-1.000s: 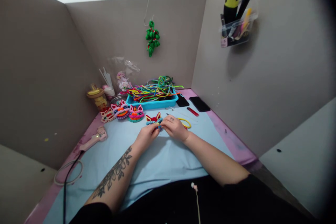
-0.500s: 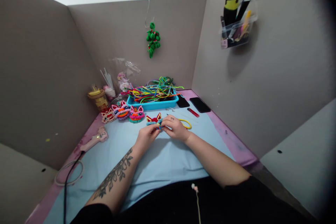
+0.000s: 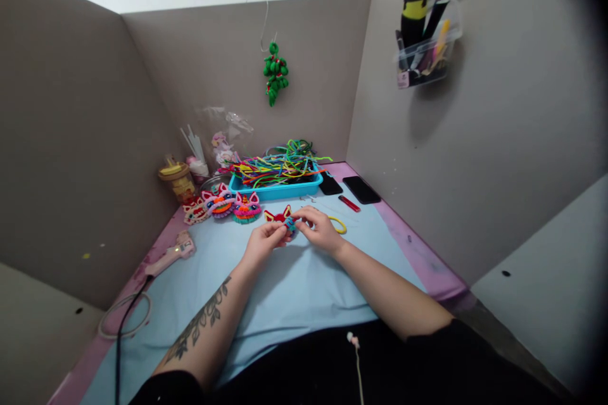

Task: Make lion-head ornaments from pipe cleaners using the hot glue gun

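Between my two hands is a small blue piece of fuzzy pipe cleaner work (image 3: 289,223). My left hand (image 3: 264,242) pinches it from the left with thumb and forefinger. The fingers of my right hand (image 3: 319,228) close on its right side. Just behind it a red piece with yellow-edged pointed ears (image 3: 277,216) shows; whether the two are joined I cannot tell. A yellow pipe cleaner loop (image 3: 339,225) lies beyond my right hand, partly covered by it.
A blue tray (image 3: 275,192) heaped with coloured pipe cleaners stands at the back. Finished animal heads (image 3: 246,208) sit to its left. A pink glue gun (image 3: 171,254) lies at the left, its cord trailing forward. Phones (image 3: 361,190) and a red lighter (image 3: 349,204) lie at the right.
My left hand has turned and shifted slightly left, tilting the blue piece. The right fingers have spread and lifted a little from where they pressed together.
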`<state>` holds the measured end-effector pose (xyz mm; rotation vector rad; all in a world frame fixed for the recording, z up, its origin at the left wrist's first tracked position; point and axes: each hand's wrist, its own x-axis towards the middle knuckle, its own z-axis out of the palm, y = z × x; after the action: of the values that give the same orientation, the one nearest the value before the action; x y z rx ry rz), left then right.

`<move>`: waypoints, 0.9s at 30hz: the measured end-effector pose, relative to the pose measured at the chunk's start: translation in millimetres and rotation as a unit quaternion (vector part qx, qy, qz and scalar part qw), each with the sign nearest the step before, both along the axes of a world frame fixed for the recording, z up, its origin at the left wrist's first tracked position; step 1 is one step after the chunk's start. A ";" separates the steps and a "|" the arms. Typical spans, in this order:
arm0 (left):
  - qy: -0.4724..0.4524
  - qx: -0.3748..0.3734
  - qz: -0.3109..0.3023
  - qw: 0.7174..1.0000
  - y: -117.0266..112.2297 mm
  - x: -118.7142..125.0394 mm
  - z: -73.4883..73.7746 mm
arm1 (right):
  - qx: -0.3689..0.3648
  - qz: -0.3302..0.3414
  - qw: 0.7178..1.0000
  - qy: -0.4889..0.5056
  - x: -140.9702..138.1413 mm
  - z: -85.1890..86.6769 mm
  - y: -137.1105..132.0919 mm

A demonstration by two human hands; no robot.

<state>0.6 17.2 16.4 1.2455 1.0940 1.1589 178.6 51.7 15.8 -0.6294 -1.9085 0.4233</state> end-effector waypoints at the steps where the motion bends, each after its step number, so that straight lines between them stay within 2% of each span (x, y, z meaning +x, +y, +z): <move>1: -0.020 -0.017 -0.001 1.000 0.2 0.5 -0.4 | -0.008 -0.004 1.000 0.004 -0.3 0.3 -0.1; 6: -0.100 -0.084 -0.024 0.991 0.0 2.1 0.5 | -0.029 -0.026 0.999 0.001 -1.2 0.3 1.4; 10: -0.123 -0.114 -0.028 0.985 0.9 1.0 1.9 | -0.031 -0.015 0.999 -0.003 -0.9 0.1 2.2; 19: -0.124 -0.118 0.010 0.985 1.2 4.1 -0.7 | 0.004 -0.005 1.000 -0.030 -2.6 -3.8 4.2; 27: -0.197 -0.190 -0.015 0.962 -0.1 2.5 6.8 | -0.055 0.003 0.998 0.020 1.5 -1.4 8.4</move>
<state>3.1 17.1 23.2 0.6929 0.9340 1.0545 180.1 60.0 14.4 -0.6828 -1.8584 0.5435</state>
